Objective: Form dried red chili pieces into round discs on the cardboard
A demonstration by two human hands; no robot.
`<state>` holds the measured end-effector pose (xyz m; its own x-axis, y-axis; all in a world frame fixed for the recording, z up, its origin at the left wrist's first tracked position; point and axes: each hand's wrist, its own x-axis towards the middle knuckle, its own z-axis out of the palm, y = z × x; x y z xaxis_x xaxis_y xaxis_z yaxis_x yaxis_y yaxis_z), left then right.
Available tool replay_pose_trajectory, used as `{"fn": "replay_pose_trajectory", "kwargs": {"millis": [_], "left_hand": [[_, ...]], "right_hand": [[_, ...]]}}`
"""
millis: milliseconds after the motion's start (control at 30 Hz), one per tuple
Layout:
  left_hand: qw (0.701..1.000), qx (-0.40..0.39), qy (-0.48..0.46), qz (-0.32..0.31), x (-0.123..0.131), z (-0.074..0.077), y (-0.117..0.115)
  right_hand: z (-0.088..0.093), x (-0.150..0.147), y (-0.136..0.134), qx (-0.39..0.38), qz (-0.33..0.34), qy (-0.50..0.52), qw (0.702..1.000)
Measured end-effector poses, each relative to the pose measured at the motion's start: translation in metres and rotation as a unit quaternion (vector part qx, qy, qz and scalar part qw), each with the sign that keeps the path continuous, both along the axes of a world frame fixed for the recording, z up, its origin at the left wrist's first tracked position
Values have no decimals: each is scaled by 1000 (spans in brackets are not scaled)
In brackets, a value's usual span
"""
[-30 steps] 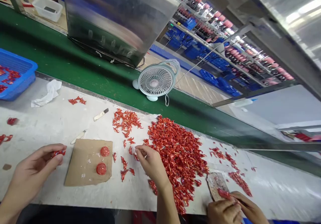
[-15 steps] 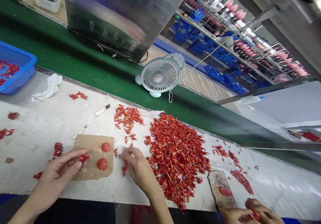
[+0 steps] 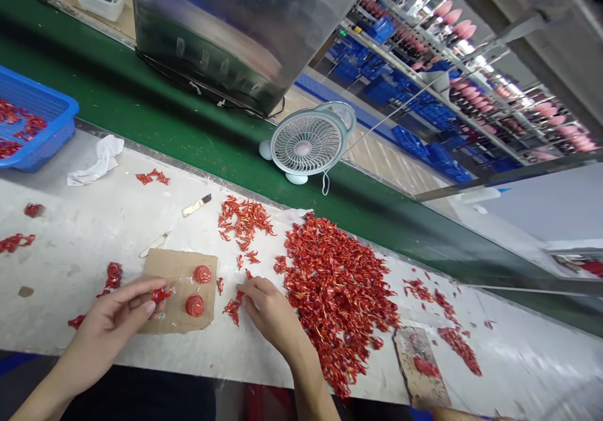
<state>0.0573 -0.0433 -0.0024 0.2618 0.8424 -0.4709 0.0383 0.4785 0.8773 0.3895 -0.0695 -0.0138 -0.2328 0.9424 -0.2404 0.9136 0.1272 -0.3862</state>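
My left hand is closed in a pinch over the left part of a brown cardboard piece. Between its thumb and fingers sits a small glossy red figure-like piece. Two round red lumps rest on the cardboard. To the right, my right hand is low over the table, fingers bent and thumb apart. Its fingertips are beside a few small red pointed pieces; the hand partly hides what lies beneath. A large heap of similar red pieces lies just right of that hand.
A smaller red pile, two knives and crumpled white paper lie on the white table. A blue basket stands left; a fan stands on the green strip behind. Another cardboard piece lies right, near another person's arm.
My right hand has shifted slightly right, its thumb now apart from the fingers. My left hand still holds the red piece. The other person's hands have dropped mostly out of view.
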Motion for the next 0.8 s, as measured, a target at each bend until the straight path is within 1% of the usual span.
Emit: {"fn": "replay_pose_trajectory", "kwargs": {"millis": [133, 233, 300, 367, 400, 433, 467, 533, 600, 633, 700, 733, 800], "left_hand": [[1000, 5, -3, -8, 1, -3, 0], [1000, 7, -8, -16, 3, -3, 1], [1000, 7, -8, -21, 5, -2, 0], [1000, 6, -2, -18, 5, -2, -1], [1000, 5, 0, -15, 5, -2, -2], [1000, 3, 1, -12, 5, -2, -3], [1000, -1, 1, -11, 5, -3, -4], [1000, -4, 1, -11, 3, -4, -5], [1000, -4, 4, -12, 2, -7, -6], [1000, -3, 7, -13, 2, -8, -7], [1000, 0, 13, -16, 3, -9, -7], [1000, 1, 15, -17, 3, -9, -8], [1000, 5, 14, -18, 4, -8, -8]], "right_hand": [[-3, 0, -1, 13, 11, 9, 1000], [-8, -6, 0, 33, 6, 14, 999], [-11, -12, 1, 49, -23, 28, 998], [-11, -18, -1, 53, -81, 73, 993], [-11, -20, -2, 45, -120, 118, 985], [-11, -22, -3, 32, -161, 182, 970], [-11, -23, -5, 14, -200, 259, 945], [-11, -26, -7, -29, -253, 415, 873], [-13, -31, -8, -73, -265, 527, 804], [-15, -34, -7, -93, -263, 560, 780], [-16, -41, -4, -125, -265, 599, 745], [-16, -45, -2, -135, -275, 608, 733], [-14, -52, 4, -148, -305, 603, 722]]}}
